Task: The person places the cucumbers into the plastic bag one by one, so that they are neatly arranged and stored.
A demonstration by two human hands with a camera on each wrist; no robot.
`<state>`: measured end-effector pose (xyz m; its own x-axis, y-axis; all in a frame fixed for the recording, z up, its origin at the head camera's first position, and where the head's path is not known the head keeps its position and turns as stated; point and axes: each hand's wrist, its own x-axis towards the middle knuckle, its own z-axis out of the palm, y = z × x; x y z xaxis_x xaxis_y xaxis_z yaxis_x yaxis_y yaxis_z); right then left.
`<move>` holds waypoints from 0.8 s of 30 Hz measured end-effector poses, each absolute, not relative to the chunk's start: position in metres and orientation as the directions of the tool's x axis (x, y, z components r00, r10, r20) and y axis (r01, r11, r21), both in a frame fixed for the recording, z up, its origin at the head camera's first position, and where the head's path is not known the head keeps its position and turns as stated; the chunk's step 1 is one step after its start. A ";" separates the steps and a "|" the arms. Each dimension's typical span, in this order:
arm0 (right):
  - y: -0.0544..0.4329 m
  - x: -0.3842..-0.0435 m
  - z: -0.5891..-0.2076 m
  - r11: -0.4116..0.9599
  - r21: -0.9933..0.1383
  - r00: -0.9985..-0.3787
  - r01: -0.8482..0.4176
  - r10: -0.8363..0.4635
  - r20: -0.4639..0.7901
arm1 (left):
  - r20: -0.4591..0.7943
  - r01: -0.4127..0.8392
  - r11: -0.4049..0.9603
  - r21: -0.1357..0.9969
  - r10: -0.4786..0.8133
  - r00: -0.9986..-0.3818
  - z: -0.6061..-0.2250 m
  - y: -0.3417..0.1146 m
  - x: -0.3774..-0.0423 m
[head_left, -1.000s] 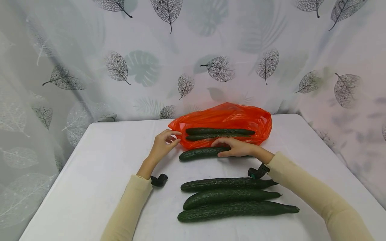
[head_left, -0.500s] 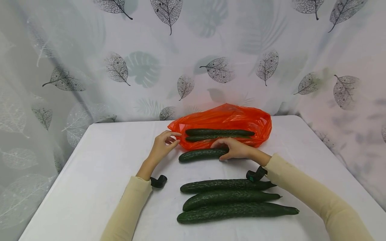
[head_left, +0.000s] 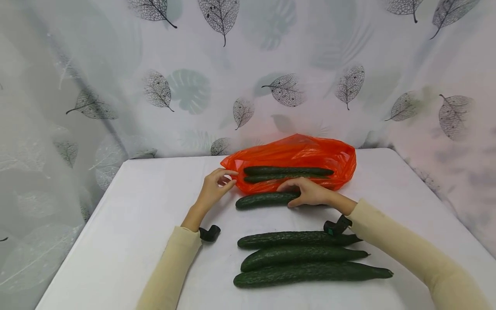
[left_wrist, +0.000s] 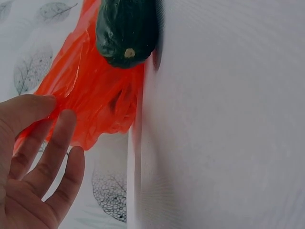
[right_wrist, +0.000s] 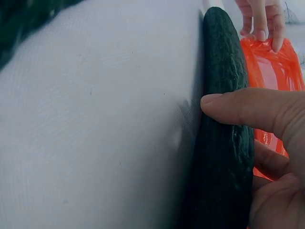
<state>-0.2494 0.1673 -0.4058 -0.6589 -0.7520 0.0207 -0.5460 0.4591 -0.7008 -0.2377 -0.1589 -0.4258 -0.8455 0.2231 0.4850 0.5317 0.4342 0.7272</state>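
In the bag (head_left: 298,148), two cucumbers (head_left: 288,170) are already laid; just outside, a third cucumber (head_left: 267,199) is gripped by the right hand (head_left: 310,192). The bag's edge is pinched by the left hand (head_left: 212,187). On the table (head_left: 155,206), three cucumbers (head_left: 304,255) are left.

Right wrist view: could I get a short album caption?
A right hand grips a dark green cucumber while, beyond, the left hand holds the edge of a red bag.

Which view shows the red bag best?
Head: it shows nearly the whole red bag, with two cucumbers inside. Left wrist catches only the end near the left hand; right wrist, part behind the right hand.
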 end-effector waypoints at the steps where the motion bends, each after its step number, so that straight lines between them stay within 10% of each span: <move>1: 0.169 -0.249 -0.404 0.467 -0.690 -0.661 -0.553 -0.750 0.022 | 0.487 0.534 0.430 0.728 0.224 -0.844 -0.425 -0.157 -0.238; 24: 0.170 -0.245 -0.358 0.443 -0.656 -0.616 -0.611 -0.786 0.043 | 0.476 0.523 0.443 0.728 0.222 -0.851 -0.425 -0.159 -0.239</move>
<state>-0.2453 0.1704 -0.3581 -0.6161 -0.7865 0.0430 -0.6115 0.4432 -0.6555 -0.2390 -0.1586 -0.4249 -0.8507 0.2223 0.4763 0.5233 0.4433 0.7278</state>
